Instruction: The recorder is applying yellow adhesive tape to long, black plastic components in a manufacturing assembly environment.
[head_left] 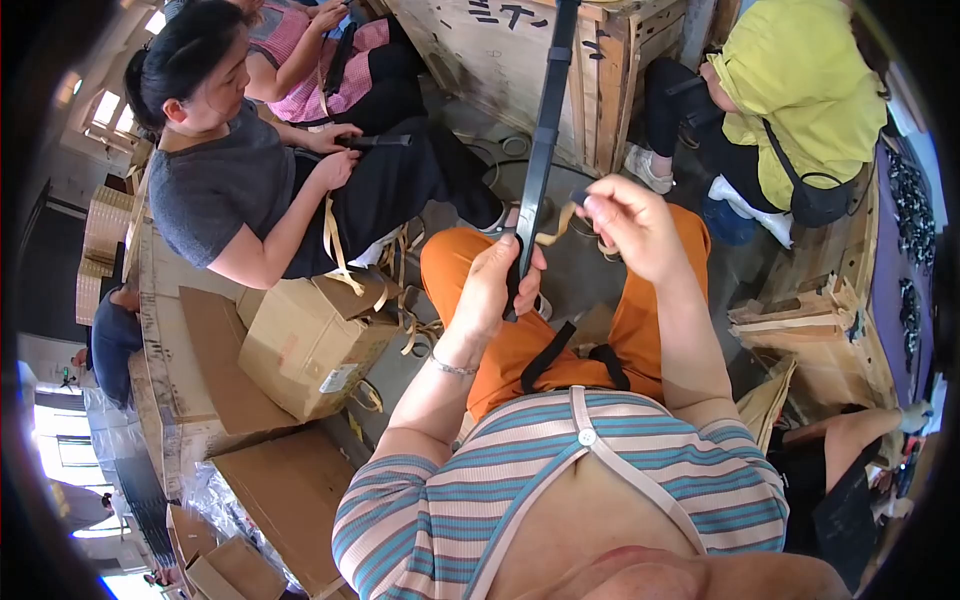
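Observation:
My left hand (492, 283) is wrapped round the lower end of a long, narrow black bar (540, 150), which rises steeply toward the top of the view. Beside it, my right hand (635, 225) is raised, its thumb and forefinger pinched together. A thin tan strap (560, 226) runs from near the bar to these fingers, and a small dark piece (580, 198) shows at their tips. Whether the strap is fastened to the bar I cannot tell. Both hands are above my lap, over orange trousers (640, 340).
To the left, a co-worker (215, 190) sits holding a short black piece; tan straps (335, 245) hang nearby. Cardboard boxes (310, 345) stand at the left. A wooden crate (500, 80) is ahead. Another person in yellow (800, 80) sits at the right, near a wooden stand (815, 330).

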